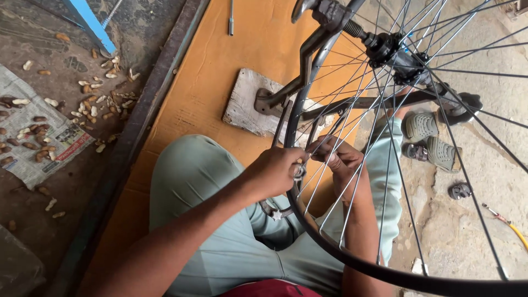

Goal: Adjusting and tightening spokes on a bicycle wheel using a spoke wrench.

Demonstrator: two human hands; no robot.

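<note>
Head view: the left hand (pixel 273 171) pinches a small round metal spoke key (pixel 298 172) at the rim (pixel 290 132) of a bicycle wheel (pixel 385 165), while the right hand (pixel 338 159) reaches through from the far side, fingers closed on a spoke (pixel 330 181); the wheel stands in a metal truing stand (pixel 308 60) fixed to a worn wooden block (pixel 245 107) on orange floor matting (pixel 220 71). This looks like spoke tensioning, and a further turn would need a steady grip; left of the matting lies a printed newspaper sheet (pixel 58 146) strewn with peanut shells (pixel 99 102)
</note>
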